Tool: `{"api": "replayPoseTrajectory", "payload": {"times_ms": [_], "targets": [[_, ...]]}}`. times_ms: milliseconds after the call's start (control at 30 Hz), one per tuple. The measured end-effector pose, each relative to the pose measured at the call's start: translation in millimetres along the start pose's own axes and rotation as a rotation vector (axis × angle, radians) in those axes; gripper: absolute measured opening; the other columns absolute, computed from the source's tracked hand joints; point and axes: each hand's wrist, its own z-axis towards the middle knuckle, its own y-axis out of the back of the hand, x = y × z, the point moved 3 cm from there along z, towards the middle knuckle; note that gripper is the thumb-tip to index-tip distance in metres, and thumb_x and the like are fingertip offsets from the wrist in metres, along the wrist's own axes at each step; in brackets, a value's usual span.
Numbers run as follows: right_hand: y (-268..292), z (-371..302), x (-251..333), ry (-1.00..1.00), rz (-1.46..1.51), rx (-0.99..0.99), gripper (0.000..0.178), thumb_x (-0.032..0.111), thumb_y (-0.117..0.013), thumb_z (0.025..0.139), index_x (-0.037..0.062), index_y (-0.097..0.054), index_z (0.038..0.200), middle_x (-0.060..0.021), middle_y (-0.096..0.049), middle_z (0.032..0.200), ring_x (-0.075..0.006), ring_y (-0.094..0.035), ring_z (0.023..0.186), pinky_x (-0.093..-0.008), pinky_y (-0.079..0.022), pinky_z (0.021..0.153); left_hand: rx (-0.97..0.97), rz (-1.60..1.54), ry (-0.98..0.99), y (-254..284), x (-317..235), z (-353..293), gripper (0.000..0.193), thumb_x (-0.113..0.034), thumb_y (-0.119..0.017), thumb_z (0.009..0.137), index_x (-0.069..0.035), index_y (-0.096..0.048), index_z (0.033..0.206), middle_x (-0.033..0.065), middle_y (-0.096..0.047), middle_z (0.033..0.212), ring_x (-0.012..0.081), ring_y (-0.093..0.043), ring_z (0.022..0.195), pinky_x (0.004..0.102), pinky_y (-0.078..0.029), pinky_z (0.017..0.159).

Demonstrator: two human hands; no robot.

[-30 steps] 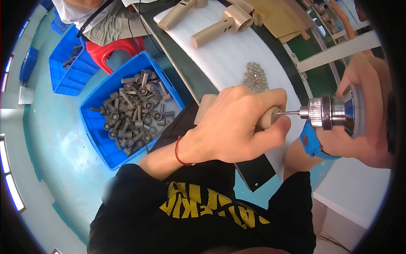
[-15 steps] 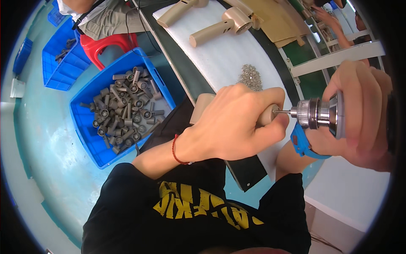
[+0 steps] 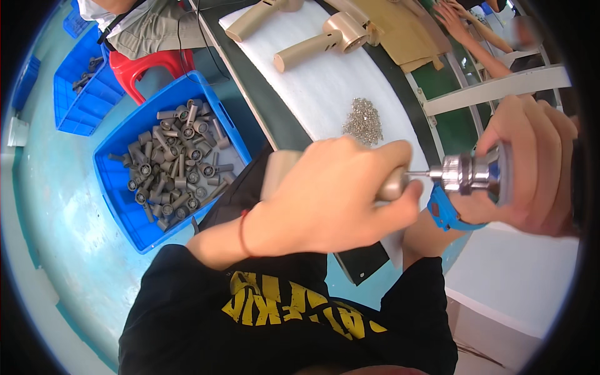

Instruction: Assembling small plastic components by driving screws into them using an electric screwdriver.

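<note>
My left hand (image 3: 331, 194) is closed around a beige hair dryer housing (image 3: 279, 170), which lies crosswise in the fist. Its wide head shows left of the knuckles, and the rounded handle end (image 3: 394, 185) pokes out by the thumb. In my right hand (image 3: 531, 162) is an electric screwdriver (image 3: 465, 174) with a silver collar, held level and pointing left. Its thin bit reaches the handle end; whether a screw sits at the tip is too small to tell. Just beyond my left hand, a heap of small silver screws (image 3: 362, 122) lies on the white foam sheet (image 3: 294, 87).
More beige hair dryer housings (image 3: 319, 44) rest on the sheet's far end, beside brown cardboard (image 3: 406, 31). A blue crate (image 3: 119, 206) full of dryer parts stands at left, near a red stool (image 3: 134, 75). Other people sit nearby; a co-worker's hands (image 3: 459, 22) show at upper right.
The view has shifted slightly. My left hand has turned a little, showing more of the dryer's head at left. The screwdriver bit stays at the handle end.
</note>
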Motion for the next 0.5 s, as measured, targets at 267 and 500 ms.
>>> {"api": "replayPoseTrajectory", "payload": {"times_ms": [267, 500], "targets": [[62, 4, -93, -0.114, -0.207, -0.392, 0.028, 0.027, -0.049, 0.097, 0.0008, -0.058, 0.099, 0.0034, -0.035, 0.058, -0.0075, -0.032, 0.051, -0.0250, -0.029, 0.053, -0.084, 0.036, 0.369, 43, 44, -53, 0.022, -0.020, -0.066, 0.084, -0.003, -0.056, 0.075, 0.0082, -0.053, 0.053, 0.0210, -0.054, 0.048, 0.0309, -0.042, 0.049], [80, -4, -94, -0.132, -0.283, -0.507, 0.026, 0.027, -0.051, 0.097, 0.0021, -0.057, 0.097, 0.0044, -0.032, 0.058, -0.0067, -0.032, 0.050, -0.0252, -0.029, 0.051, -0.099, -0.014, 0.438, 43, 66, -57, 0.028, -0.027, -0.072, 0.083, -0.004, -0.057, 0.075, 0.0120, -0.056, 0.053, 0.0297, -0.060, 0.050, 0.0342, -0.045, 0.048]]}}
